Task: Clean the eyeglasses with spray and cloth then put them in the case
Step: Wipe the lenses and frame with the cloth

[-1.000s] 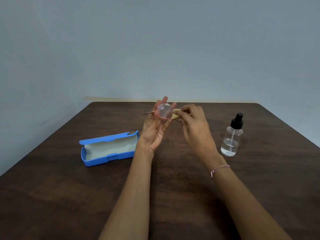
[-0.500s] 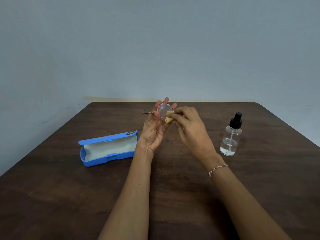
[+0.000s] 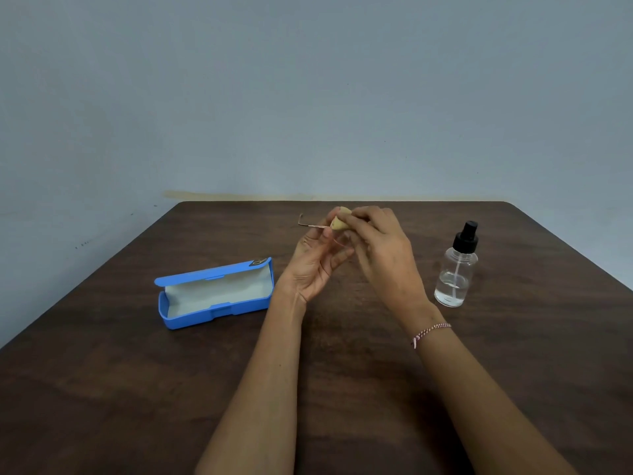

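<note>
Plainly, both hands met in the air over the far half of the table. The left hand (image 3: 313, 265) was raised with its palm turned back toward the person, fingers loosely curled, thumb and fingertips holding a pair of thin, pinkish wire-framed eyeglasses (image 3: 311, 225). One temple arm stuck out to the left of that hand and ended in a hooked tip. The lenses were mostly hidden behind fingers and cloth, so which way they faced could not be told.

The right hand (image 3: 380, 250) came in from the other side with its back up, its bent fingers pinching a small wad of pale yellow cloth (image 3: 339, 222) — the wad lay against the frame, just above the left hand's fingertips. A pink-and-white braided thread bracelet (image 3: 431, 332) ran round the right wrist.

To the left of the left hand, near its wrist, a bright blue rectangular hard case (image 3: 191, 319) lay open, showing its pale lining, with the lid tipped back away from the person. To the right of the right hand, clear of it, a round clear-glass spray bottle (image 3: 455, 272) with a black pump top stood upright — some clear liquid sat in its lower part. Case and bottle rested on a dark brown wood-grain table (image 3: 102, 389), and beyond the hands rose a plain blue-grey wall (image 3: 308, 97).
</note>
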